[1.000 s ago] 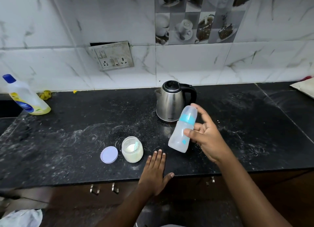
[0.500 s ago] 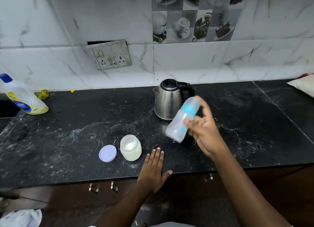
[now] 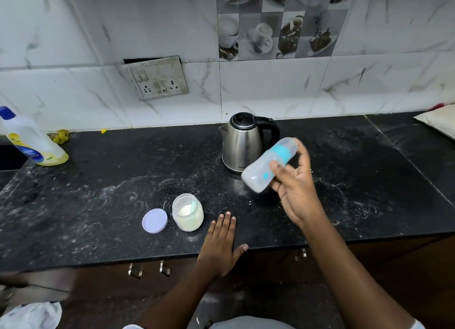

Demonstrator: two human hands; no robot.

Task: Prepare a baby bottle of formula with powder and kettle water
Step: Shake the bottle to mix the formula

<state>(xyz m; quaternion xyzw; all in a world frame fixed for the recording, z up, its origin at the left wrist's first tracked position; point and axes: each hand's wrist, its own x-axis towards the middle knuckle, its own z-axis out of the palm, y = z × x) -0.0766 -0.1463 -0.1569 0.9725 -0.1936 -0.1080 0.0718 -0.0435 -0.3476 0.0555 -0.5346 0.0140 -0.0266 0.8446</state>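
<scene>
My right hand grips a clear baby bottle with a blue collar and cap, held in the air and tilted with its cap up to the right, just in front of the steel kettle. An open jar of white formula powder with a scoop inside stands on the black counter. Its lilac lid lies flat to the left of it. My left hand rests flat on the counter's front edge, fingers straight, right of the jar.
A detergent bottle with a blue cap stands at the far left by the wall. A socket plate is on the tiled wall. A pale cushion-like thing sits at the far right. Powder is smeared over the counter.
My right hand has tipped the bottle further over, from near upright to a strong slant, cap pointing right. My left hand has stayed flat on the counter edge.
</scene>
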